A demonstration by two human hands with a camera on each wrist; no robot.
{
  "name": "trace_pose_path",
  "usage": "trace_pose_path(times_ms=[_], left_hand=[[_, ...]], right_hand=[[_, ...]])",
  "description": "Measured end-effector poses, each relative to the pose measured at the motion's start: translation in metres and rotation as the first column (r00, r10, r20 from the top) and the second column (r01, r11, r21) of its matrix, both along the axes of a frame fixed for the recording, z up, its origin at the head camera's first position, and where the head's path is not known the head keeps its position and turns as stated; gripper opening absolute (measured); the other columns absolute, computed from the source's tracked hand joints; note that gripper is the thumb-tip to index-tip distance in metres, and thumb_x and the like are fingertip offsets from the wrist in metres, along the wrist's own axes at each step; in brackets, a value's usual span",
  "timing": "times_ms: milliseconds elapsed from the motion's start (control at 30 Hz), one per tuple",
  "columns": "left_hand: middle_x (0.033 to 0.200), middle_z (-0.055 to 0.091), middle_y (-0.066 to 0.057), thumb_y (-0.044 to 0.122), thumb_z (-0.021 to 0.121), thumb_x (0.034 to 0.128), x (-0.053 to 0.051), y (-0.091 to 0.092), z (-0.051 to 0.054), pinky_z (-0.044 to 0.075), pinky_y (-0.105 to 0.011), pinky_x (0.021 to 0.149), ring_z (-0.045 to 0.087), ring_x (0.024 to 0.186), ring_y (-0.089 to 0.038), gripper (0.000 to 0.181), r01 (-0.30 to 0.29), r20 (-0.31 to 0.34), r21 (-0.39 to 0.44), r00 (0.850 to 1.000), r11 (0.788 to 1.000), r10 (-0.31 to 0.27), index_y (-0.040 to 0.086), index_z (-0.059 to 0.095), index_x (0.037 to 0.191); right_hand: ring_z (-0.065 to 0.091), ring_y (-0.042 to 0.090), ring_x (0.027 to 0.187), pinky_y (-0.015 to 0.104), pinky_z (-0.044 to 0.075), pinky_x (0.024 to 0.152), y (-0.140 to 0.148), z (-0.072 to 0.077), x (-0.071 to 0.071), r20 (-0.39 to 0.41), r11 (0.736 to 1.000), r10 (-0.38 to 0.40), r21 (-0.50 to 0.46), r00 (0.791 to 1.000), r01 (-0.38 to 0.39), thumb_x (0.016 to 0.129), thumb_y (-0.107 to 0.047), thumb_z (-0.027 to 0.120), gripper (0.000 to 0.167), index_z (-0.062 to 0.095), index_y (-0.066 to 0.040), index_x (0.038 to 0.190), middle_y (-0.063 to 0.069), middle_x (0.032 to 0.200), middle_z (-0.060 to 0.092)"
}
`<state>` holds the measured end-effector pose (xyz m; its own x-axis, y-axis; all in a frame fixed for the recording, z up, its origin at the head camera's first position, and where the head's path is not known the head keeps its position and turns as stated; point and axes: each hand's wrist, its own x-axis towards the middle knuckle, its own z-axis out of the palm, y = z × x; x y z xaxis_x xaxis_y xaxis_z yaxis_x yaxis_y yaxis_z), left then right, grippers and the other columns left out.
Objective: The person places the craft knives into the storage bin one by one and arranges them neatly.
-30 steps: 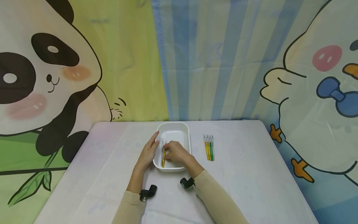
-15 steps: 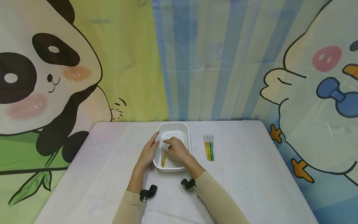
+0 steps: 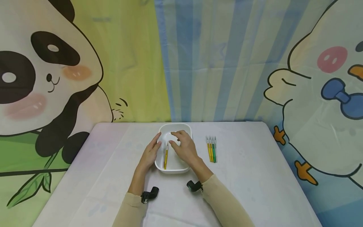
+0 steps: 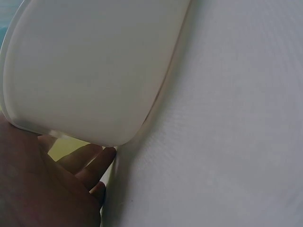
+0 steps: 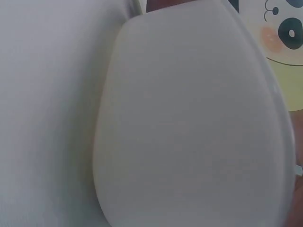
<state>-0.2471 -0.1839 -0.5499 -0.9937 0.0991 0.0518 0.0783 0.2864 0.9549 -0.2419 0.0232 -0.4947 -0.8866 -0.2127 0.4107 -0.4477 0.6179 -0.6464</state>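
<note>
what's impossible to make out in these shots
- Head view: part of the floor of the white rounded plastic tray, hidden by the right hand.
- Head view: any lettering on the slim yellow and green pen-like sticks beside the tray, too small.
- Left wrist view: the tray's inside, hidden by its wall.
- Right wrist view: most of the right hand, cut off by the right edge.

White tray (image 3: 173, 171), upright — slim pens (image 3: 165, 159) inside, left; yellow and green pens (image 3: 212, 150) rowed to its right.

Long beige slvs (image 3: 227, 200), L & R; blk wrist cams (image 3: 149, 194), ditto.
</note>
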Motion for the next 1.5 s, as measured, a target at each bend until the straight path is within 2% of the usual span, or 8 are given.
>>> trace_pose_path(times_ms=[200, 567, 833, 1000, 1133, 1367, 1500], left_hand=[[0.169, 0.033, 0.013, 0.034, 0.044, 0.1122, 0.002, 0.000, -0.001, 0.014, -0.049, 0.133, 0.021, 0.161, -0.018, 0.050, -0.014, 0.012, -0.006, 1.000, 1.000, 0.014, 0.039, 0.037, 0.161], [0.170, 0.030, 0.012, 0.039, 0.043, 0.1118, 0.004, 0.000, -0.002, 0.012, -0.050, 0.133, 0.019, 0.161, -0.019, 0.050, -0.018, 0.015, -0.014, 1.000, 1.000, 0.018, 0.040, 0.035, 0.161], [0.170, 0.028, 0.013, 0.041, 0.042, 0.1118, 0.006, 0.001, 0.001, 0.012, -0.050, 0.133, 0.018, 0.162, -0.019, 0.051, -0.023, 0.040, -0.020, 0.999, 1.000, 0.024, 0.040, 0.034, 0.162], [0.170, 0.029, 0.014, 0.040, 0.042, 0.1120, 0.005, 0.001, 0.001, 0.012, -0.049, 0.133, 0.018, 0.162, -0.018, 0.050, -0.015, 0.030, -0.009, 0.999, 1.000, 0.015, 0.041, 0.035, 0.161], [0.170, 0.029, 0.014, 0.040, 0.042, 0.1120, 0.004, 0.001, 0.000, 0.012, -0.049, 0.133, 0.017, 0.162, -0.018, 0.050, -0.010, 0.022, -0.007, 1.000, 1.000, 0.010, 0.040, 0.034, 0.161], [0.170, 0.029, 0.015, 0.038, 0.042, 0.1122, 0.003, 0.001, 0.000, 0.012, -0.049, 0.134, 0.017, 0.162, -0.017, 0.050, -0.018, 0.018, -0.002, 1.000, 1.000, 0.018, 0.041, 0.034, 0.161], [0.170, 0.029, 0.015, 0.038, 0.042, 0.1122, 0.002, 0.001, 0.000, 0.011, -0.049, 0.133, 0.017, 0.162, -0.018, 0.050, -0.015, 0.019, -0.004, 1.000, 1.000, 0.015, 0.042, 0.034, 0.161]], right_hand=[[0.061, 0.028, 0.119, 0.045, 0.054, 0.099, 0.015, 0.001, 0.001, -0.040, 0.999, -0.033, -0.018, 0.999, 0.032, 0.096, -0.027, 0.076, 0.040, 0.071, -0.013, 0.133, 0.009, 0.128, 0.066], [0.056, 0.031, 0.125, 0.049, 0.051, 0.104, 0.038, -0.007, 0.004, -0.009, 0.986, -0.094, -0.141, 0.995, 0.092, 0.096, -0.027, 0.076, 0.042, 0.069, -0.010, 0.135, 0.011, 0.134, 0.062], [0.059, 0.028, 0.111, 0.041, 0.054, 0.094, 0.048, -0.015, 0.003, 0.015, 0.973, -0.121, -0.198, 0.993, 0.122, 0.096, -0.025, 0.076, 0.042, 0.069, -0.010, 0.135, 0.011, 0.133, 0.061], [0.062, 0.034, 0.108, 0.046, 0.055, 0.088, 0.054, -0.019, 0.000, 0.013, 0.966, -0.129, -0.222, 0.992, 0.129, 0.096, -0.022, 0.077, 0.044, 0.068, -0.007, 0.136, 0.014, 0.133, 0.061], [0.062, 0.036, 0.107, 0.048, 0.055, 0.088, 0.061, -0.019, -0.001, 0.032, 0.959, -0.122, -0.255, 0.992, 0.126, 0.097, -0.022, 0.076, 0.044, 0.067, -0.006, 0.136, 0.015, 0.132, 0.059], [0.063, 0.040, 0.106, 0.045, 0.055, 0.087, 0.073, -0.019, -0.004, 0.048, 0.957, -0.127, -0.256, 0.991, 0.135, 0.100, -0.026, 0.073, 0.045, 0.065, -0.005, 0.139, 0.018, 0.132, 0.059], [0.063, 0.038, 0.105, 0.045, 0.056, 0.087, 0.079, -0.016, -0.005, 0.083, 0.956, -0.142, -0.246, 0.986, 0.158, 0.100, -0.027, 0.072, 0.045, 0.065, -0.008, 0.140, 0.018, 0.133, 0.059]])
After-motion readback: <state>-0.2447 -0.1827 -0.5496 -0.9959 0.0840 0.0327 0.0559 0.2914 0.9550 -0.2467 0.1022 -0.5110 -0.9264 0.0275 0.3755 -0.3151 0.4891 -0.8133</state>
